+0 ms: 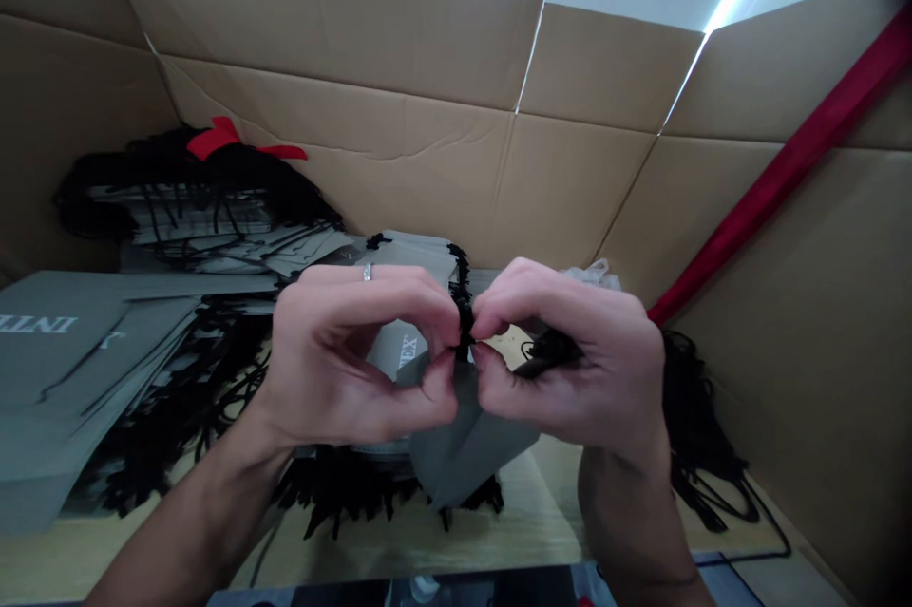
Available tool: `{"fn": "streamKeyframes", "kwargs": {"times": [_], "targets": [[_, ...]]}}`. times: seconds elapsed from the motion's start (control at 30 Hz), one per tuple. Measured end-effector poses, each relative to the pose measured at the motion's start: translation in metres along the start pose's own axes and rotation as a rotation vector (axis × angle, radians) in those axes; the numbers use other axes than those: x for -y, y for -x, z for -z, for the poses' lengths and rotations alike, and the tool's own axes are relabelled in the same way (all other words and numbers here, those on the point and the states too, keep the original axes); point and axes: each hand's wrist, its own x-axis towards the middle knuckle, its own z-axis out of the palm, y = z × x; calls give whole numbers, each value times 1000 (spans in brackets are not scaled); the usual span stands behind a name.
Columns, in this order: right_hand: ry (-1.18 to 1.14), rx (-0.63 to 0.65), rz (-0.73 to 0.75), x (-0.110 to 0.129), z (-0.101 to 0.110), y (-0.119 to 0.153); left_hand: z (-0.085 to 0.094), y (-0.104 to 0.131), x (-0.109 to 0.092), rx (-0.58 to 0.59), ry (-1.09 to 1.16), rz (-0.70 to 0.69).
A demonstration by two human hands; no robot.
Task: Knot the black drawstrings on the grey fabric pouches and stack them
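Note:
Both hands meet near the middle of the view. My left hand [363, 350], with a ring on one finger, pinches a short piece of black cord [465, 331] between thumb and index finger. Opposite it, my right hand [570, 350] pinches the same cord, its fingertips almost touching the left ones. More black cord lies bunched inside the curled right palm. Just below the fingertips hangs a grey bag [470, 445], tilted, its upper edge partly hidden by the hands.
Grey printed bags with black cords lie stacked on the left [71, 369] and back left [199, 218]. Black cords [698, 417] lie on the right of the wooden table [527, 531]. Cardboard walls [413, 151] surround it; a red strip [776, 170] slants down the right.

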Motion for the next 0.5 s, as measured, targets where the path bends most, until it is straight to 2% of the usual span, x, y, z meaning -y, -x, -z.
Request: {"fn": "streamKeyframes", "kwargs": {"times": [0.13, 0.33, 0.5], "targets": [[-69, -2, -68, -2, 1, -1, 1, 1, 6, 29, 101, 56], [111, -33, -216, 1, 14, 1, 4, 0, 6, 68, 165, 81], [158, -30, -217, 3, 17, 1, 6, 0, 4, 65, 101, 82]]}}
